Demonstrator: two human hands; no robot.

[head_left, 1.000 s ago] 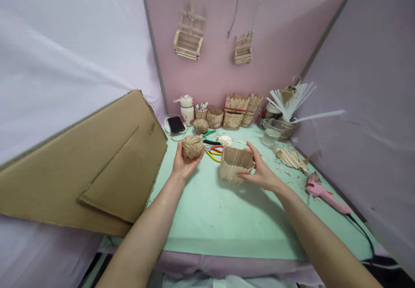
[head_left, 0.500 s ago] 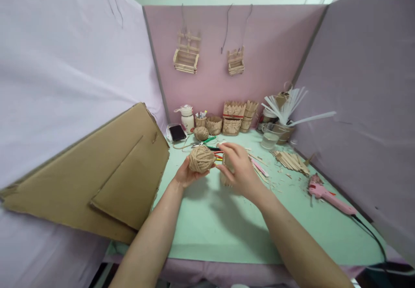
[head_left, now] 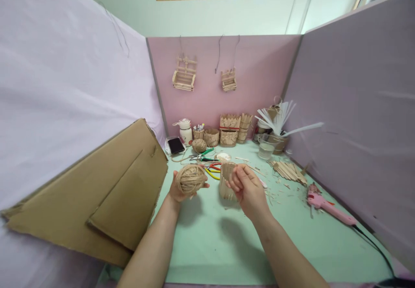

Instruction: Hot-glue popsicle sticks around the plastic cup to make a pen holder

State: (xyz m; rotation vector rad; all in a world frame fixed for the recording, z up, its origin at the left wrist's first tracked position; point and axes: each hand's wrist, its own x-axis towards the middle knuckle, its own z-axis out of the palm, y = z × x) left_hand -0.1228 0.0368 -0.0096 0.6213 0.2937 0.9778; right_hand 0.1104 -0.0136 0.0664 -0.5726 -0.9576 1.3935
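Observation:
A ball of brown twine (head_left: 191, 179) rests in my left hand (head_left: 177, 190), its fingers curled beneath and around it. To the right, my right hand (head_left: 249, 189) is raised with thumb and fingers pinched together; a strand between them is too small to make out. Just behind and left of that hand, a round holder of wooden sticks (head_left: 227, 188) stands upright on the green table (head_left: 207, 244), partly covered by my fingers. Red and yellow handled tools (head_left: 212, 173) lie behind the twine ball.
Green-handled pliers (head_left: 202, 156), a second twine ball (head_left: 199, 145) and a phone (head_left: 176, 145) lie farther back. A cup of water (head_left: 266, 150), wooden sticks (head_left: 288, 171) and a pink glue gun (head_left: 330, 208) are on the right. Cardboard (head_left: 97, 193) leans at left.
The view has tilted upward. My left hand has moved left with the twine ball, and my right hand has moved away from it, its fingers going from spread to pinched.

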